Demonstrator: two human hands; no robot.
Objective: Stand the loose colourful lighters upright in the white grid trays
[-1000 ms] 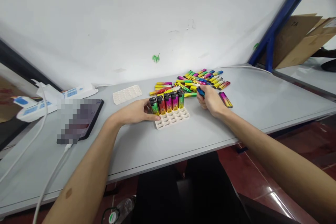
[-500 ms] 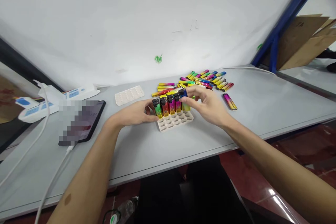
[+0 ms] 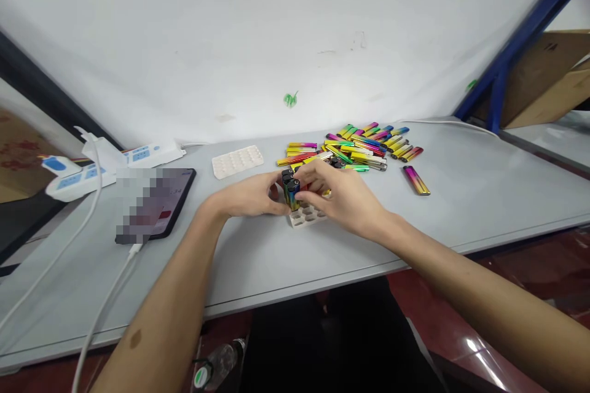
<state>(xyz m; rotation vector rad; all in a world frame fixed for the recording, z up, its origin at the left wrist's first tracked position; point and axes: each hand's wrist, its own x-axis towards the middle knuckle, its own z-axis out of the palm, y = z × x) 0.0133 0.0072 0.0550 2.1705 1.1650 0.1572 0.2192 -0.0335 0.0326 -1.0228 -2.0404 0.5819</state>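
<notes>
A white tray with rows of holes lies in front of me, with black-topped lighters upright in it. My left hand is closed about the tray's left end, its thumb at the near corner and its fingers beside the leftmost lighters. Between the thumb and fingers of my right hand is a shiny blue lighter, upright at the tray's left side. That hand hides most of the other standing lighters and the tray's right part.
Behind the tray lies a pile of colourful lighters. One pink-and-gold lighter lies apart on the right. A second white tray is at the back left. Further left are a phone on a cable and a power strip.
My right hand has moved from the tray's right end to its left end, bringing the blue lighter in front of the row. The left hand stays at the tray. The view has shifted slightly.
</notes>
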